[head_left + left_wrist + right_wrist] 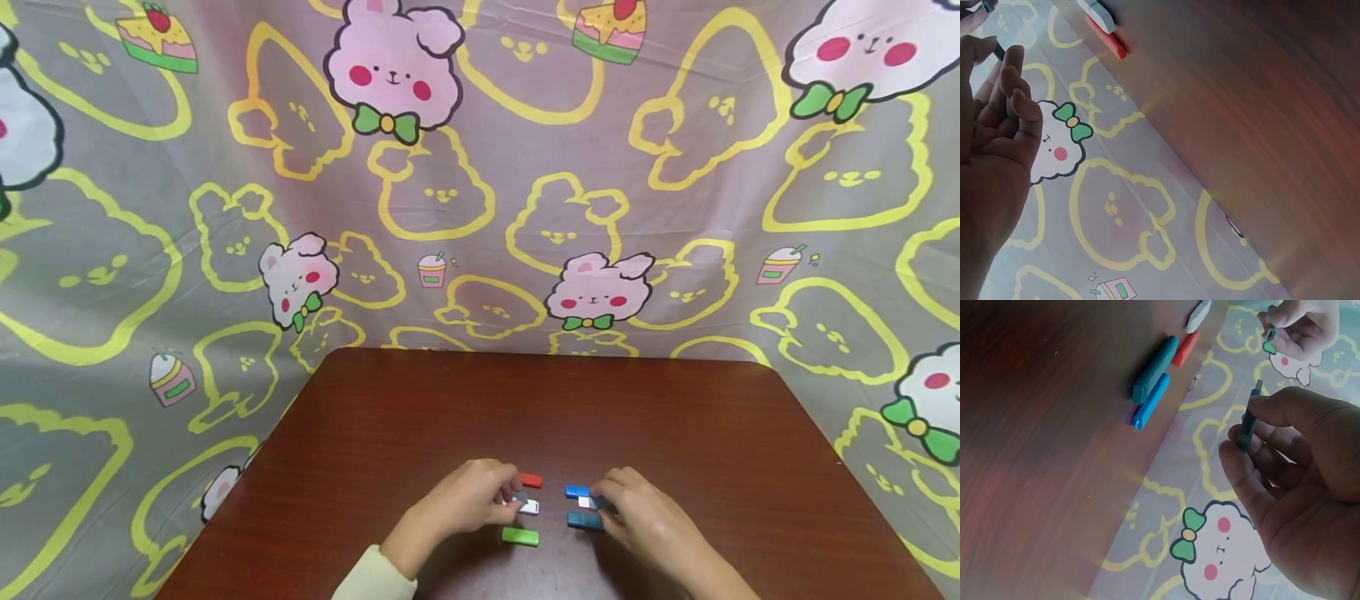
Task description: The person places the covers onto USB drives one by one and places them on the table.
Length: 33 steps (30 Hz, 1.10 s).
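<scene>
Above the table, my left hand [480, 496] pinches a short dark grey piece [999, 51] between thumb and fingers; its kind is unclear. A white stick [530, 507] lies under those fingertips, with a red stick [531, 480] behind it and a light green stick [521, 537] in front. My right hand [637, 512] holds a small dark stick [1247, 422] with a narrower end, shaped like a USB flash drive, between thumb and fingers. Beside that hand lie a blue stick [577, 492] and a teal stick [584, 521]. The two hands are apart.
A dark brown wooden table [540, 408] carries everything. Patterned cloth [480, 200] with rabbit drawings hangs behind it and along both sides.
</scene>
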### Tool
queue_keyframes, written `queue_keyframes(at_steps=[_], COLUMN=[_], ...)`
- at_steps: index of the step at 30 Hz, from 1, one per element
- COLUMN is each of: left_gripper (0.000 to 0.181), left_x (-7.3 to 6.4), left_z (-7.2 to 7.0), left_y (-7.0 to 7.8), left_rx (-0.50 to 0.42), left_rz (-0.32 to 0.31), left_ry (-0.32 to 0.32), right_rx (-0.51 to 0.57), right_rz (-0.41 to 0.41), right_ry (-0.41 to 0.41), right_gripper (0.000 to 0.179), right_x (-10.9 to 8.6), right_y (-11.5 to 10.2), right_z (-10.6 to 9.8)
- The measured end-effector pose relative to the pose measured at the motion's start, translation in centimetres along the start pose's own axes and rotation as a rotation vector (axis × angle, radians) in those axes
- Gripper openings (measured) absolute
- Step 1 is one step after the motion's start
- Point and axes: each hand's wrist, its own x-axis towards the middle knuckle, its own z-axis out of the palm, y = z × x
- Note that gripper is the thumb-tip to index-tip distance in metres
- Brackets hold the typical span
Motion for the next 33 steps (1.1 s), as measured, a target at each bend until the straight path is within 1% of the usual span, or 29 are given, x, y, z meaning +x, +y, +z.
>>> queue_keyframes(at_steps=[6,9,13,15,21,29,33], left_gripper=[0.013,0.013,0.011,0.011,0.014,0.013,0.013], left_x=[0.2,0.5,0.9,1.0,1.3,1.6,1.7], left_z=[0.2,0.3,0.4,0.4,0.5,0.5,0.5], left_y=[0.2,0.5,0.9,1.0,1.2,1.5,1.6], left_rx=[0.055,0.056,0.041,0.053,0.079,0.099,0.104], left_rz=[0.087,0.13,0.171,0.191,0.221,0.251,0.249], left_ry=[0.054,0.067,0.083,0.097,0.12,0.117,0.111], right_rx=[0.018,0.028,0.045,0.047,0.043,0.058,0.077], right_rz=[-0.049,-0.051,-0.053,-0.064,-0.078,-0.059,-0.045], right_ry=[0.058,0.066,0.067,0.078,0.095,0.066,0.048], right_gripper=[0.024,0.025,0.025,0.025,0.024,0.023,0.023], right_x=[0.2,0.4,0.7,0.8,0.9,1.3,1.4], right_y=[-0.2,-0.5,-0.8,-1.0,-1.4,-1.9,-2.0], right_z=[0.5,0.7,1.0,1.0,1.2,1.0,0.9])
